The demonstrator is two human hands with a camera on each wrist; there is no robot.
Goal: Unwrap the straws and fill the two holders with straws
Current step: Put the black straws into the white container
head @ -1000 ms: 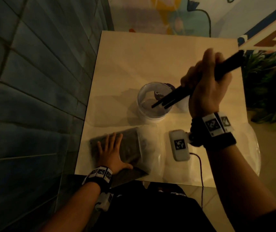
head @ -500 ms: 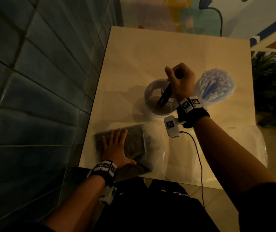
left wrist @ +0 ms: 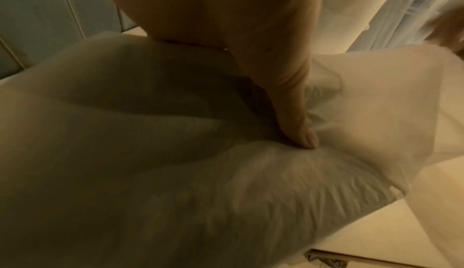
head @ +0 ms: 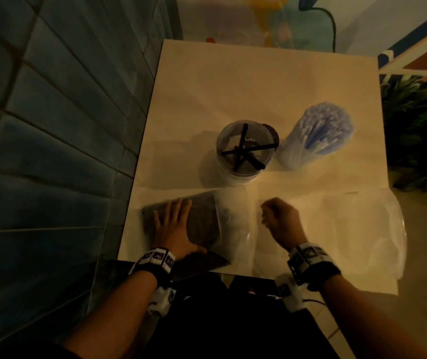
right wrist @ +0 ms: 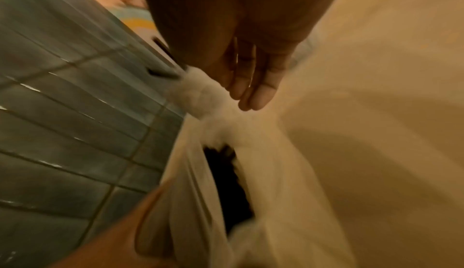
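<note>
the black straws (head: 246, 151) we have unwrapped lie crossed inside the clear holder (head: 243, 149), which stands near the middle of the table (head: 259, 81). just to its right stands a second holder (head: 313, 141), packed with pale blue and white straws that lean outward. nearer to us, at the table's front left, lies the plastic bag (head: 207, 221) with the dark bundle of straws still inside; its open, clear end spreads toward the right. our left hand (head: 173, 226) lies flat on top of that bag, fingers straight and slightly spread; in the left wrist view the thumb (left wrist: 298, 125) presses down into the crinkled plastic. our right hand (head: 282, 221) is over the clear end of the bag, and from above its fingers look loosely curled. in the right wrist view the fingers (right wrist: 253, 85) hang close together just over the white bunched plastic and hold nothing; the picture is blurred, so we cannot tell whether they touch it. the dark mouth of the bag shows below them. more clear plastic (head: 362, 234) lies over the table's front right. a blue tiled wall (head: 52, 125) runs along the left, and a green plant (head: 419, 125) stands to the right.
</note>
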